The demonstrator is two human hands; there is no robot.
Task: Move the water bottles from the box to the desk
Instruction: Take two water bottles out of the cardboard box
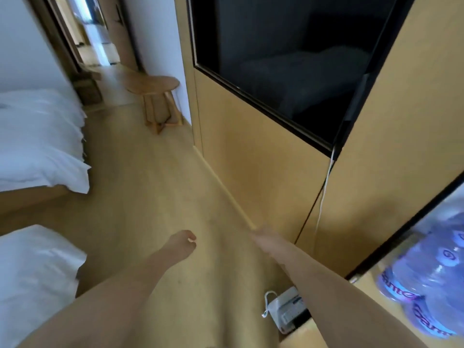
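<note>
Both my hands are out ahead of me with nothing in them. My left hand (184, 243) hangs over the floor at about 6 o'clock, its fingers loosely curled. My right hand (263, 237) reaches toward the skirting at 5 o'clock, but it is smeared by motion, so I cannot tell how its fingers lie.

The water bottles (424, 280) I can see stand close at 4 o'clock, a cluster of purple-labelled ones on the tabletop (364, 285), partly doubled in a mirror behind them. Just beside my right forearm, at the near edge of that tabletop, sits a white telephone (286, 310) with its curly cord.

The box is not in view. I judge I am between loads: some bottles are set down, and I am turned away from the desk, probably heading for more. The next move calls for finding the box, then gripping a bottle around its body, since the plastic will be slick and will give.

The floor (155, 187) is pale wood. At 9 o'clock lie white beds (37, 136). Farther on, a black television (288, 64) hangs on the wood panelling at 1 o'clock. A small round wooden stool (153, 85) stands at 11 o'clock, and beyond it a doorway (95, 41) opens into a bright corridor.
</note>
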